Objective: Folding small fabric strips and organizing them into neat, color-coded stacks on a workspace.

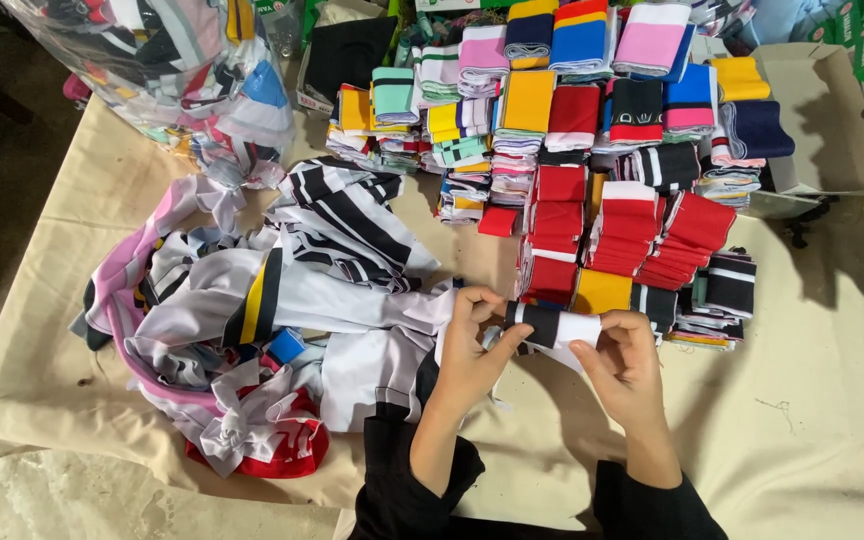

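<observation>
Pinching one folded black-and-white cloth band (pixel 552 325) between them, left hand (pixel 470 350) and right hand (pixel 624 362) seemingly each keep a closed grip.

Both forearms run off the bottom edge in black sleeves (pixel 642 505), so no elbows. The folded black-and-white strip (pixel 550 325) is partly covered by fingers, can't tell its full length. The clear plastic bag (pixel 167 60) at the tabletop's far left corner gets chopped by the top edge, contents just a jumble. The cardboard box (pixel 832 120) at the far right is probably open, but its inside is hidden.
</observation>
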